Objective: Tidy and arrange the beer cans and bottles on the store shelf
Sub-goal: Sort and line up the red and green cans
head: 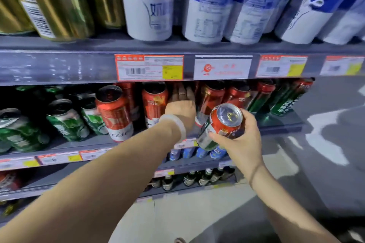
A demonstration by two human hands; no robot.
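Can (220,124), red/green, gripped in right hand (240,140) just in front of mid shelf (280,124); left hand (180,107), fingers spread, nothing held, reaches between 2 red cans (153,102) — widen gap 1st, then slide can in upright, label out.

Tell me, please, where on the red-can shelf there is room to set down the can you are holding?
One gap shows: between the two red cans where the left hand reaches in. Bare shelf also shows in front of the right-end cans. Left of that, red and green cans stand crowded. The right hand holds the can.
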